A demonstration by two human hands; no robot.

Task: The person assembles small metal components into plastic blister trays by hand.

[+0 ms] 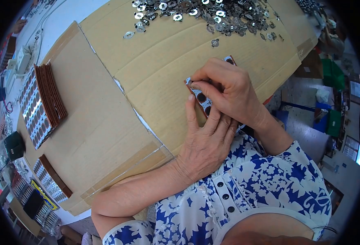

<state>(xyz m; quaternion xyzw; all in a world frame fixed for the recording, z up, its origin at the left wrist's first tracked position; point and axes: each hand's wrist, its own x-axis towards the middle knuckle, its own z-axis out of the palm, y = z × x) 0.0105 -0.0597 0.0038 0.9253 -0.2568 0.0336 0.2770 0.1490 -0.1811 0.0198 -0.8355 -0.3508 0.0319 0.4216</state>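
My left hand (202, 143) holds a brown strip (200, 98) with round holes from below, thumb up along its left side. My right hand (229, 92) reaches over the top of the strip, fingertips pinched on a small metal piece at the strip's upper left end. Most of the strip is hidden under both hands. A heap of shiny metal discs (204, 16) lies on the cardboard further away, above the hands.
Flattened cardboard (106, 106) covers the table. A stack of brown strips (51, 94) on filled sheets lies at the left, another stack (53, 175) at the lower left. One loose disc (215, 42) sits near the hands. Boxes and floor show at the right.
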